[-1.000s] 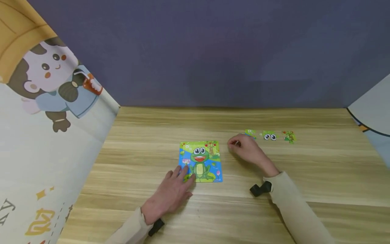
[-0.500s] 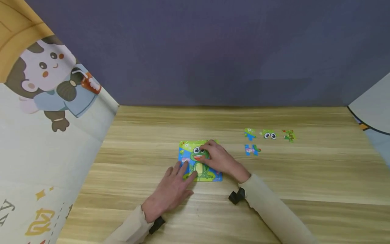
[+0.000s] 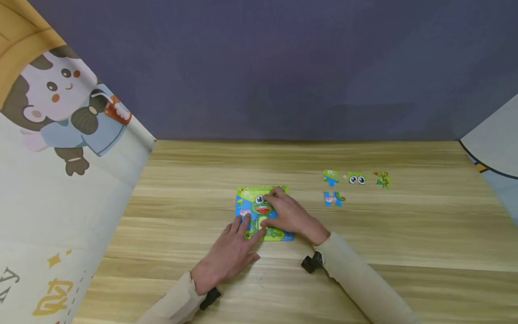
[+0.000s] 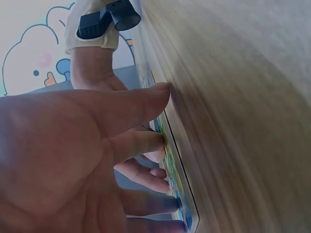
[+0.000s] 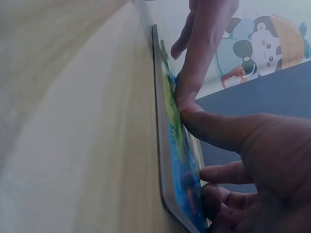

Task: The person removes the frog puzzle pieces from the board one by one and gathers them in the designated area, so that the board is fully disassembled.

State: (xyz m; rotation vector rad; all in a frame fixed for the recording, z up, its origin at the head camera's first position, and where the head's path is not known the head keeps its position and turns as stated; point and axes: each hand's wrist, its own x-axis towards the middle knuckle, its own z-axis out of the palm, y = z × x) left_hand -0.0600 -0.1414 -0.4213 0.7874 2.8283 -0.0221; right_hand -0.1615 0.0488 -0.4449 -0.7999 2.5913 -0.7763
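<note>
Wooden table (image 3: 404,243) with a dark blue wall (image 3: 275,76) behind. Flat on the wood, a bright frog puzzle (image 3: 262,209). Touching its near left part, a wide-spread left hand (image 3: 227,257). Touching its right side, a right hand (image 3: 294,217) with thumb and pointer apart. Farther right, four loose puzzle pieces (image 3: 356,180).

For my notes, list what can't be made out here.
Head view: much of the right side of the frog picture, behind the right hand.
Head view: its lower-left corner, behind the left hand.
Head view: finest detail on the loose pieces, too small.
Head view: the right sleeve, cut off by the bottom edge.
Right wrist view: the frog picture's design, blurred, nearly edge-on.
</note>
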